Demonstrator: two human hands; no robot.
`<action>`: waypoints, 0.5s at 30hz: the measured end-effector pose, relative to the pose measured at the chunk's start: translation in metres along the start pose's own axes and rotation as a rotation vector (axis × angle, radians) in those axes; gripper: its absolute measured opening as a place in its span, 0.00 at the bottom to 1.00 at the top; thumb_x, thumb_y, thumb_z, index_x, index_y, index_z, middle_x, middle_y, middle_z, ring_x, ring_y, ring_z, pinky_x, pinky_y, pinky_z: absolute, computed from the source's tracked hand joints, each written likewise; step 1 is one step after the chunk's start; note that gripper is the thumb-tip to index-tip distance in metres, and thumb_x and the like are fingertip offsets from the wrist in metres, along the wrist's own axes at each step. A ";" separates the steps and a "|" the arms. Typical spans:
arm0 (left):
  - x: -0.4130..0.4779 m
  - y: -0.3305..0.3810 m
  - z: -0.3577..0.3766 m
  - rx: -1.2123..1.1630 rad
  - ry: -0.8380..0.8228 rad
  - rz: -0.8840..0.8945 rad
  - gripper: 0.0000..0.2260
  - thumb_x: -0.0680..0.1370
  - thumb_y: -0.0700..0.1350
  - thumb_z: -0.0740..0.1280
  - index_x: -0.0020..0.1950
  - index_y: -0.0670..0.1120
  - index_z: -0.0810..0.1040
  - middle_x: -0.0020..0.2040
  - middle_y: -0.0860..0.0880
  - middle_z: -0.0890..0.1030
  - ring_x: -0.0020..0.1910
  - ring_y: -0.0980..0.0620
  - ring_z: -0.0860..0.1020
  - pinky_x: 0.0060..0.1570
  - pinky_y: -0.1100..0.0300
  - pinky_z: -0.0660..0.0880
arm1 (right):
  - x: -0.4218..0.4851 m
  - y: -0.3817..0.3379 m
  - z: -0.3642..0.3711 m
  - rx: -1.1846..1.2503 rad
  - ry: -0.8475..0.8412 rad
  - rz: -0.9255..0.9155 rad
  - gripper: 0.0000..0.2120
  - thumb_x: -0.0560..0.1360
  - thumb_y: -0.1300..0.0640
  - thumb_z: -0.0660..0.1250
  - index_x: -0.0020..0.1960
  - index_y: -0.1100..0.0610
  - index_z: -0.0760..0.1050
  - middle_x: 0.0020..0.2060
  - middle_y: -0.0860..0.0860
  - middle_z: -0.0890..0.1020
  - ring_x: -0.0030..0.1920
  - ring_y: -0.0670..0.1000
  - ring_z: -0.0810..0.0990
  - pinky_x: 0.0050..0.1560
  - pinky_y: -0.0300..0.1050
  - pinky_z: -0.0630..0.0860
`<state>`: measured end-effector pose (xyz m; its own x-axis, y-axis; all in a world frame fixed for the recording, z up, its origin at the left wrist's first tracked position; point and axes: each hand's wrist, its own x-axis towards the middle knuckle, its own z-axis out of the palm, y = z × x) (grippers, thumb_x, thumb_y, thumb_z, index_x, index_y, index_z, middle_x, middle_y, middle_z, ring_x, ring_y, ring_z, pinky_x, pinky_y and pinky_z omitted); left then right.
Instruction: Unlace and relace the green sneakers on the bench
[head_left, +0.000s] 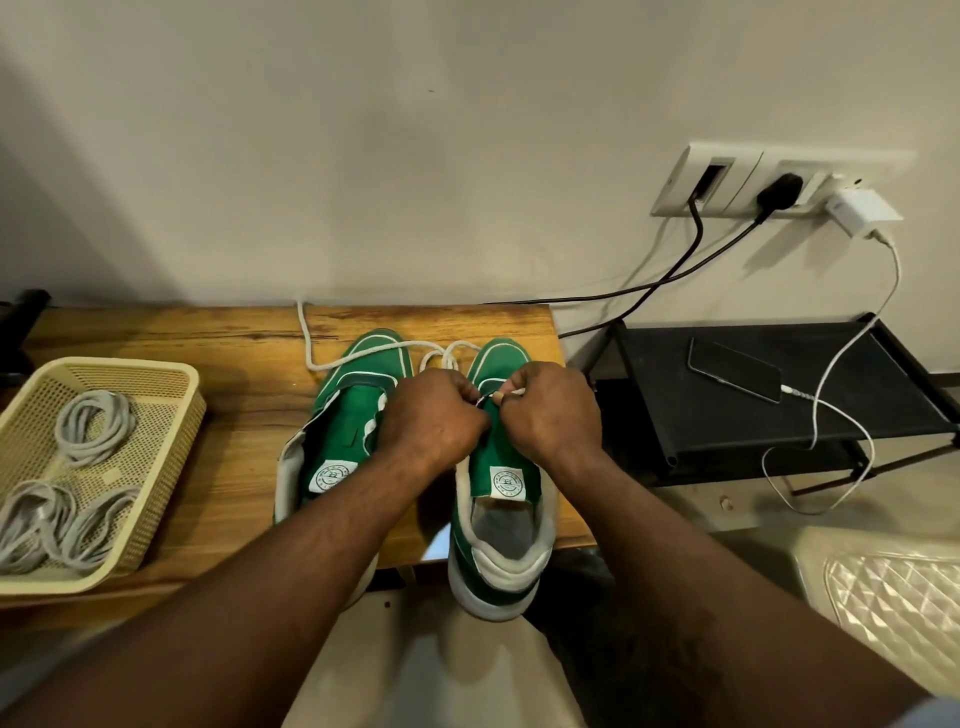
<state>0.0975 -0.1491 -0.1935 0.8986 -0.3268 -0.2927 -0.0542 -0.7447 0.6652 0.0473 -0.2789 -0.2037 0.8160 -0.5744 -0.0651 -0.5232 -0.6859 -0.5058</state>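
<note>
**A:** Start nearest. Where do the 2 sneakers stand?

**B:** Both are on the bench (223, 395), toes to the wall. Their heels hang over the near edge, below the wrists, which I judge brings the eyelets within easy reach.

**A:** And the hands?

**B:** They meet over the right sneaker (488, 457), low on its eyelet rows. The right hand (550, 410) pinches the lace tip (498, 398) between thumb and forefinger, aimed toward the left fingers. The left hand (434, 415) is curled tight against the eyelet edge, seemingly holding it steady. What its fingertips clasp is hidden.

**A:** So which step is this?

**B:** Threading, I'd say, and early, since the tongue behind the fingers is bare.

**A:** Where is the rest of the lace?

**B:** The lace (310, 348) loops just beyond the fingers over both toes, then trails to the back of the bench. Kept slack like that, it can feed through freely.

**A:** The other shoe?

**B:** The left sneaker (348, 415) sits just left of the fingers, its flaps open and no lace in its eyelets.

**A:** Further out?

**B:** Well left of the fingers, a basket (130, 364) holds 3 pale coils (93, 426). Right of them, off the bench, a phone (732, 369) lies on a black rack (841, 410). It is cabled to a charger (862, 210) at the wall socket (737, 182).
</note>
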 end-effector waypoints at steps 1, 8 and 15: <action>-0.002 0.000 0.001 -0.023 0.005 -0.009 0.09 0.73 0.46 0.77 0.52 0.54 0.88 0.46 0.55 0.86 0.45 0.54 0.83 0.45 0.59 0.78 | -0.001 0.000 0.002 0.026 0.005 0.009 0.03 0.76 0.52 0.73 0.47 0.50 0.85 0.44 0.48 0.86 0.46 0.51 0.84 0.48 0.50 0.83; -0.011 -0.003 -0.002 -0.274 -0.021 -0.053 0.10 0.74 0.40 0.76 0.51 0.52 0.89 0.48 0.56 0.88 0.43 0.58 0.83 0.34 0.67 0.75 | -0.002 0.007 0.012 0.253 -0.010 0.130 0.13 0.75 0.54 0.74 0.34 0.44 0.78 0.39 0.43 0.84 0.45 0.49 0.84 0.50 0.54 0.83; -0.032 -0.008 0.007 -0.306 -0.039 0.019 0.14 0.72 0.38 0.75 0.54 0.51 0.89 0.49 0.55 0.86 0.47 0.53 0.84 0.51 0.50 0.83 | -0.006 0.003 0.011 0.194 -0.037 0.105 0.08 0.73 0.51 0.72 0.35 0.44 0.78 0.39 0.43 0.84 0.49 0.52 0.83 0.54 0.57 0.82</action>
<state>0.0656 -0.1368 -0.1943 0.8811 -0.3655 -0.2999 0.0678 -0.5301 0.8452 0.0435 -0.2724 -0.2143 0.7699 -0.6189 -0.1555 -0.5513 -0.5224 -0.6505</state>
